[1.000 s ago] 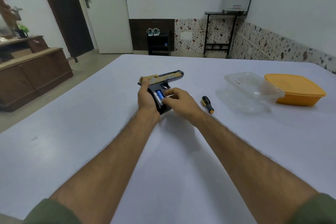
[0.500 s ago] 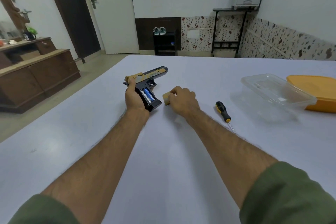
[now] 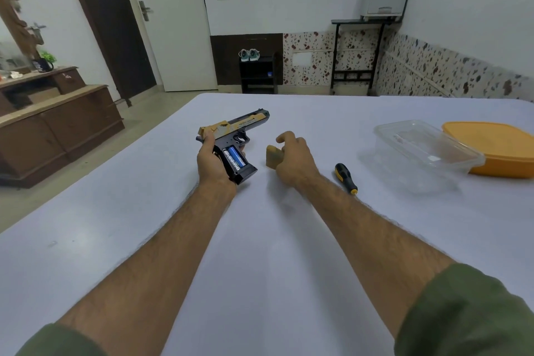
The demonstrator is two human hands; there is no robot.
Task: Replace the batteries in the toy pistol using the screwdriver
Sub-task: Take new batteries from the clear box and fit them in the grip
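1. Toy pistol (image 3: pixel 234 136): black frame, tan-gold slide with dark markings, muzzle pointing away and right. The grip's side compartment lies uncovered, showing blue batteries (image 3: pixel 234 156) side by side.
2. Battery cover (image 3: pixel 274 156): a tan plate resting on the table just right of the pistol grip.
3. Screwdriver (image 3: pixel 345 177): black-and-yellow handle, lying on the table right of the right hand (image 3: pixel 294 160), apart from it.
4. Table (image 3: pixel 260 240): plain white surface; a clear plastic container (image 3: pixel 424 150) and an orange lid (image 3: pixel 497 147) sit at far right. Beyond: white door (image 3: pixel 170 23), wooden cabinet (image 3: pixel 57 124), speckled wall tiles (image 3: pixel 448 72).
5. Left hand (image 3: pixel 212 160): fingers wrapped around the pistol's grip from the left.
6. Right hand: curled fingers touching the cover's right edge; whether they pinch it cannot be told.
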